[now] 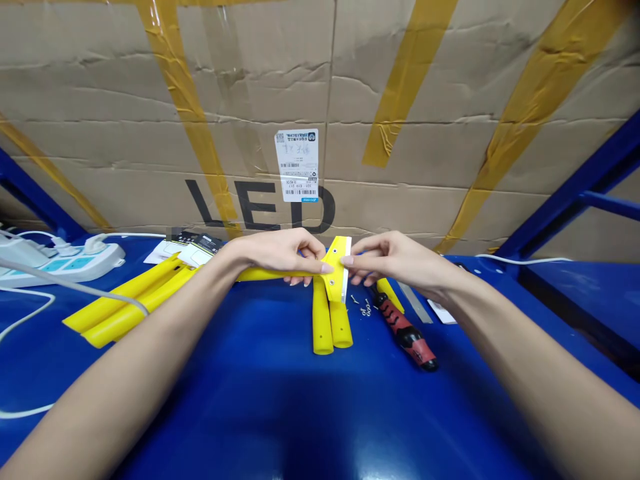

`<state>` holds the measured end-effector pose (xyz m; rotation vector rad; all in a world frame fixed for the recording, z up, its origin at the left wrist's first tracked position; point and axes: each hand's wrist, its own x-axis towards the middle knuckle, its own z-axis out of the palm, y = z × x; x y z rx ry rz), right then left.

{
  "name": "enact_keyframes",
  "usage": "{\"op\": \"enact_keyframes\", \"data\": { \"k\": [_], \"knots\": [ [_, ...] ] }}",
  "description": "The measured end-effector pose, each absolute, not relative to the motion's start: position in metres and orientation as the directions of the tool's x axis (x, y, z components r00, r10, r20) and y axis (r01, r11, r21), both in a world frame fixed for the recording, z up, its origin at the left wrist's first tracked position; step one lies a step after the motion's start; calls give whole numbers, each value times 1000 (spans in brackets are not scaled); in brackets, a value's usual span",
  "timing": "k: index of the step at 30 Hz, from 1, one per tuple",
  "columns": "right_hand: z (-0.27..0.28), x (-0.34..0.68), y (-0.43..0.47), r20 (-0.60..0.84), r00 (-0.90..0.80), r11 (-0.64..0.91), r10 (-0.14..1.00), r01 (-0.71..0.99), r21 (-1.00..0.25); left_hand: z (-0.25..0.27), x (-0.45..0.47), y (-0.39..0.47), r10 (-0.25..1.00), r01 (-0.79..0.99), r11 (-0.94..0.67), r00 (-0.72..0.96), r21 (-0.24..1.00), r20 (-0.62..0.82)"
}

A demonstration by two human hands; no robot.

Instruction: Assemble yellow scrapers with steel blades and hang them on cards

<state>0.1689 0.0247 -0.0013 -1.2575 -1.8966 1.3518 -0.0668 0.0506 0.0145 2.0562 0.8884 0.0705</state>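
A yellow scraper [336,257] is raised above the blue table, its handle running off to the left. My left hand [293,252] grips it near the head, thumb on top. At its right edge sits a pale metal blade [346,280], which my right hand [375,257] pinches between thumb and fingers. Two holes with screws or metal inserts show in the head. Beneath it lie two yellow handles [323,327] side by side. Several small screws [367,308] are scattered to their right, beside a red and black screwdriver [407,333].
More yellow handles [120,307] lie at left, near printed cards [197,250]. A white power strip [90,260] and its cables occupy the far left. A large cardboard box [280,87] stands behind the blue table [240,400]. A flat metal strip [416,305] rests right of the screwdriver.
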Motion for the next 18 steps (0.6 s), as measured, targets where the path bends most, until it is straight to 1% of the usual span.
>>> {"op": "enact_keyframes", "data": {
  "k": [1, 3, 5, 7, 8, 10, 12, 13, 14, 16, 18],
  "knots": [
    [-3, 169, 26, -128, -497, 65, 858, 352, -934, 14, -65, 49, 612, 561, -372, 747, 740, -259],
    [-7, 169, 26, -128, -527, 44, 840, 301, -953, 14, -62, 47, 607, 550, -389, 756, 739, -244],
    [-9, 169, 26, -113, -511, 33, 852, 269, -963, 14, -59, 45, 619, 553, -415, 754, 722, -221],
    [-10, 170, 27, -98, -484, 32, 869, 253, -967, 14, -57, 43, 659, 577, -443, 728, 687, -186],
    [-10, 171, 28, -95, -475, 30, 875, 250, -968, 14, -56, 42, 694, 595, -464, 704, 656, -148],
    [-10, 173, 30, -100, -457, 19, 884, 249, -968, 13, -57, 40, 760, 622, -526, 650, 580, -7],
    [-11, 175, 33, -109, -435, 1, 894, 245, -969, 11, -60, 36, 758, 617, -628, 624, 474, 190],
    [-11, 177, 35, -112, -428, -6, 897, 241, -971, 9, -62, 33, 721, 599, -682, 645, 419, 252],
    [-11, 178, 36, -115, -426, -12, 898, 237, -972, 7, -64, 30, 659, 571, -750, 687, 334, 306],
    [-11, 180, 38, -119, -436, -13, 892, 238, -971, 3, -68, 23, 527, 514, -848, 794, 128, 303],
    [-9, 180, 37, -128, -455, -12, 881, 250, -968, 0, -70, 16, 510, 520, -854, 836, 2, 202]
  ]
}}
